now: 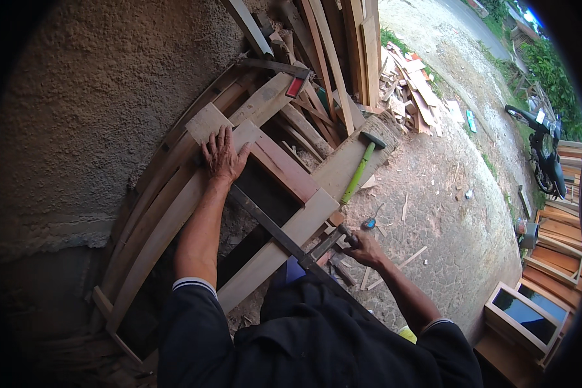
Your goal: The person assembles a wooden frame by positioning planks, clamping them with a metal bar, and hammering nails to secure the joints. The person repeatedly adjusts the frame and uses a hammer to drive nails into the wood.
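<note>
My left hand (225, 157) lies flat with spread fingers on the upper left corner of a pale wooden frame (275, 249). A reddish wooden rail (283, 169) joins its two long pale pieces. Across the frame runs the long dark metal bar of a bar clamp (260, 217), its left end partly hidden near my left wrist. My right hand (365, 249) is closed around the clamp's handle, beside the frame's right end. Just beyond, a hammer (359, 169) with a bright green handle and dark head rests on a wide board (330, 169).
Long boards (155, 207) lie along the rough wall (110, 97) at left. A try square (295, 87) with a red part sits at the back. Offcuts (414, 94) are piled beyond. At right stand a motorcycle (544, 149) and glazed wooden frames (524, 317).
</note>
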`<move>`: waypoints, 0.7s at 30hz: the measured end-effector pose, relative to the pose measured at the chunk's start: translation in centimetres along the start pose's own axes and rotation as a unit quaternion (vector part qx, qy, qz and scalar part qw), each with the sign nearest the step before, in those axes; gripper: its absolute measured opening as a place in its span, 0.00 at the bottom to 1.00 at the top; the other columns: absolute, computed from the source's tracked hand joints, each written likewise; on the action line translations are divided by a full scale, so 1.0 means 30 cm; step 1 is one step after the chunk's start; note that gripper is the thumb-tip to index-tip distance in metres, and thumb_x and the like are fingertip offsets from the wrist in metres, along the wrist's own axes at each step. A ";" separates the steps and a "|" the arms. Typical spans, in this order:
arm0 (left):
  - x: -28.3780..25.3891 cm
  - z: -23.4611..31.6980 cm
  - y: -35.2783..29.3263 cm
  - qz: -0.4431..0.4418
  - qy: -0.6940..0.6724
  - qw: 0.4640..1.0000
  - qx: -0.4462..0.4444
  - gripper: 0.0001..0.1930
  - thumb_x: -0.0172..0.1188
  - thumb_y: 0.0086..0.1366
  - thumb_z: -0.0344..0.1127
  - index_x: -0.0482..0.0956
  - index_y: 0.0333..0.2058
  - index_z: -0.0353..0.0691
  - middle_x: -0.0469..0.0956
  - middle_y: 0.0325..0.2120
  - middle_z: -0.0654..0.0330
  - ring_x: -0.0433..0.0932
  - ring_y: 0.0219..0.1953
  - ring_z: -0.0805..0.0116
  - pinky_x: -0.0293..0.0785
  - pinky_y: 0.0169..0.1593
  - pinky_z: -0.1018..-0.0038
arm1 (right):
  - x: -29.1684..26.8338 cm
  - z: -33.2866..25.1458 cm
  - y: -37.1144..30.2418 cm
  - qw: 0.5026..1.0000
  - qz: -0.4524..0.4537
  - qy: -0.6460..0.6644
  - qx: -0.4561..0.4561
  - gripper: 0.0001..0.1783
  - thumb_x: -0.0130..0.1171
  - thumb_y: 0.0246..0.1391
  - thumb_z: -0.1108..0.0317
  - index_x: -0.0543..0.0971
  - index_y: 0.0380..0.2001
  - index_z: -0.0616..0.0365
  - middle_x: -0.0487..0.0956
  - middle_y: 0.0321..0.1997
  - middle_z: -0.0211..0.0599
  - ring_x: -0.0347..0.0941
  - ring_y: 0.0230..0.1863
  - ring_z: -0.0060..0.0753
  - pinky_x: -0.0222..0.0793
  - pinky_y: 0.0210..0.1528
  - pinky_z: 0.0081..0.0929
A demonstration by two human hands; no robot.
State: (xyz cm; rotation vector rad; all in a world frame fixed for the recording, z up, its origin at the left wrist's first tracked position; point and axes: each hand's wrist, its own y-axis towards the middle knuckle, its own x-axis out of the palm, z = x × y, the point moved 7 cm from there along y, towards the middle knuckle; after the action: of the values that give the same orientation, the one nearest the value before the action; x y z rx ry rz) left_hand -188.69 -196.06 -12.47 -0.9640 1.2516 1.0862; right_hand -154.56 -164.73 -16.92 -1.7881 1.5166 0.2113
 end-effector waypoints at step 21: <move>0.003 -0.002 0.004 0.008 0.015 1.000 0.003 0.44 0.44 0.68 0.69 0.55 0.72 0.41 0.57 0.72 0.53 0.52 0.73 0.45 0.36 0.73 0.41 | 0.011 -0.002 -0.057 0.985 0.112 -0.065 0.114 0.11 0.62 0.54 0.65 0.79 0.38 0.58 0.82 0.33 0.58 0.79 0.39 0.67 0.72 0.37 0.52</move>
State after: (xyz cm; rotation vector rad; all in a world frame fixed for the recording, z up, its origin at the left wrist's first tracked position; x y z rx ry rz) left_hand -188.83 -196.08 -12.56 -0.9706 1.2883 1.0827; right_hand -152.97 -165.02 -16.30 -1.3982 1.5784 0.2485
